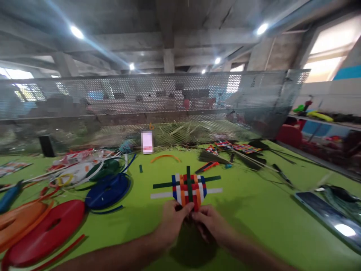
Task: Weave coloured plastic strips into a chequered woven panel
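Observation:
A small woven piece [188, 189] of red, orange, blue, white and dark green strips lies on the green table [254, 210]. Loose strip ends stick out left, right and at the top. My left hand [172, 220] and my right hand [210, 222] meet at its near edge. Both have their fingers pinched on the lower strip ends.
Rolls of strip lie at the left: red [46, 233], orange [17, 222], blue [108, 191]. Loose strips, scissors [280, 173] and other woven pieces [242, 147] sit further back. A phone [324, 214] lies at the right. A perforated metal screen [169, 105] closes the far edge.

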`<state>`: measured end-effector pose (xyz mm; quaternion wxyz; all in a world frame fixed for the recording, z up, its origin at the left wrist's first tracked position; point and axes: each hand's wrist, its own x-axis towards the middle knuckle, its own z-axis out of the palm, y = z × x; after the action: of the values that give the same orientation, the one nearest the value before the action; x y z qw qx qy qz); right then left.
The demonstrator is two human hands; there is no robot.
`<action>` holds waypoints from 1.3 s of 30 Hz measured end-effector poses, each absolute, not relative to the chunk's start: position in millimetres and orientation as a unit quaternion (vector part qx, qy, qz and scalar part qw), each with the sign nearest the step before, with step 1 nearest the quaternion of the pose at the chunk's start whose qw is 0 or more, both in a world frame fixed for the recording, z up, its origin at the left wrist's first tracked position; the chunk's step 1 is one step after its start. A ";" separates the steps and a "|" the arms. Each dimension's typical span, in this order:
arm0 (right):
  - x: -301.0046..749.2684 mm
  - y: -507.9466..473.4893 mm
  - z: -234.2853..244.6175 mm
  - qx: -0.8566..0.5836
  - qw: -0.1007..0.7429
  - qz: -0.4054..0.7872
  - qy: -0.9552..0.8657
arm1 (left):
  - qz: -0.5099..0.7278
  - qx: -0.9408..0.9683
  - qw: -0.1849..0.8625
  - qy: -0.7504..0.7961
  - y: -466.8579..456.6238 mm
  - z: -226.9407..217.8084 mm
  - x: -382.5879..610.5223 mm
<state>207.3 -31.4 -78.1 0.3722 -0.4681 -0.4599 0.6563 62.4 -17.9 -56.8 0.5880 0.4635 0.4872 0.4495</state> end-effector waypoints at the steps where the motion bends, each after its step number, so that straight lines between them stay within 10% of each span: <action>1: 212.1 -23.3 -74.3 -0.465 0.367 0.657 -0.466 | 0.451 0.466 0.581 0.492 -12.8 -56.5 65.8; 39: 239.0 9.4 -75.0 -0.396 0.326 0.661 -0.548 | 0.308 0.618 0.556 0.463 20.9 -69.5 60.2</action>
<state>239.0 9.4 -75.0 0.3255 -0.3962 -0.5475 0.6613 60.2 20.9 -69.5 0.5565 0.6179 0.4626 0.3075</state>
